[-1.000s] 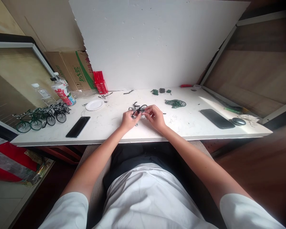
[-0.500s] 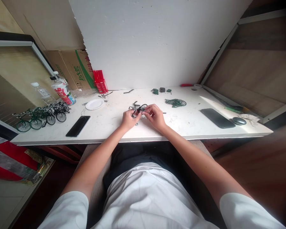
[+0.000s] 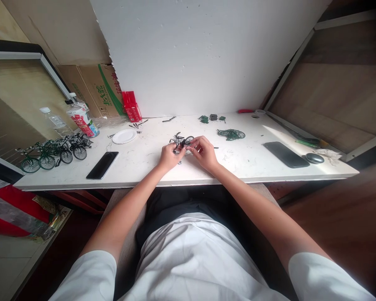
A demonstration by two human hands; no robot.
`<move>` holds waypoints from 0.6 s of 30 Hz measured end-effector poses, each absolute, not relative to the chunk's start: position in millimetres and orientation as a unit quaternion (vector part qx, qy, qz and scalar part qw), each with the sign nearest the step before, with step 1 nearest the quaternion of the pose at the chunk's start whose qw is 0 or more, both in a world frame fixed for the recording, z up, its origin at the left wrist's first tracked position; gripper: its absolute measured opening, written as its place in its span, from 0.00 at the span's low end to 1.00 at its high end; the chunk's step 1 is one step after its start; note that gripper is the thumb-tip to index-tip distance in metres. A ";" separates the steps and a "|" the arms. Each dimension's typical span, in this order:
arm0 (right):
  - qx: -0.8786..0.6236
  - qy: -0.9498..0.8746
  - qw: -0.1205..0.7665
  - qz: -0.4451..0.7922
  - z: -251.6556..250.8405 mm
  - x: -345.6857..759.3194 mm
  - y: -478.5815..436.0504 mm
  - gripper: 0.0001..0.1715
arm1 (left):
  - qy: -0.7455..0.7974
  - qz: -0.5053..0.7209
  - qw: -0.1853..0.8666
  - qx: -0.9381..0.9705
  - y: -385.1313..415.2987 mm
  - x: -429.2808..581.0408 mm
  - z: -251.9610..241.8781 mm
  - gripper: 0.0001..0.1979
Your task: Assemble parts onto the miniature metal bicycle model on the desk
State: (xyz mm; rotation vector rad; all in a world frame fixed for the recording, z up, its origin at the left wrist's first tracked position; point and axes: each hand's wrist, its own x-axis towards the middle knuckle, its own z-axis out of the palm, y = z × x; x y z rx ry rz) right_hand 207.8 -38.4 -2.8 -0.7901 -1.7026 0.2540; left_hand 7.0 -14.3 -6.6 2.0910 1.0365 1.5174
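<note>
A small dark model bicycle (image 3: 182,142) is held just above the middle of the white table (image 3: 137,167). My left hand (image 3: 169,156) is closed on its left side and my right hand (image 3: 204,153) is closed on its right side, fingertips pinching near the wheel. Both forearms reach in from the bottom of the view. The lower half of the model is hidden behind my fingers.
Several finished model bicycles (image 3: 54,151) stand at the table's left end, near two bottles (image 3: 81,117) and a white paper plate (image 3: 124,136). A black phone (image 3: 102,165) lies left, another (image 3: 285,154) right beside a mouse (image 3: 315,158). Green parts (image 3: 231,134) and loose screws lie behind.
Both hands stay closed on the model bicycle with only slight finger shifts. The view has drifted a little.
</note>
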 end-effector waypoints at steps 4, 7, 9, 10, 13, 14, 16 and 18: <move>-0.344 -0.728 0.582 0.113 -2.9 207.9 -38.4 0.23 | 0.360 0.538 0.177 0.741 -14.3 7.0 -6.9 0.09; -0.341 -0.729 0.583 0.112 -2.8 207.8 -38.3 0.23 | 0.357 0.539 0.177 0.742 -14.3 6.9 -7.0 0.08; -0.342 -0.728 0.583 0.113 -2.6 207.7 -38.4 0.23 | 0.361 0.537 0.175 0.742 -14.5 6.9 -6.7 0.08; -0.343 -0.728 0.582 0.114 -2.5 207.7 -38.5 0.23 | 0.363 0.536 0.173 0.742 -14.7 6.9 -6.4 0.09; -0.346 -0.728 0.581 0.114 -2.1 207.6 -38.8 0.23 | 0.361 0.536 0.170 0.744 -15.6 7.0 -5.4 0.09; -0.347 -0.728 0.581 0.113 -2.0 207.6 -38.9 0.23 | 0.358 0.538 0.171 0.744 -15.9 7.0 -5.0 0.09; -0.347 -0.728 0.580 0.114 -2.0 207.7 -38.9 0.23 | 0.354 0.538 0.173 0.745 -16.4 7.2 -4.5 0.10; -0.344 -0.728 0.581 0.114 -2.0 207.9 -38.8 0.23 | 0.355 0.537 0.173 0.745 -16.6 7.3 -4.4 0.10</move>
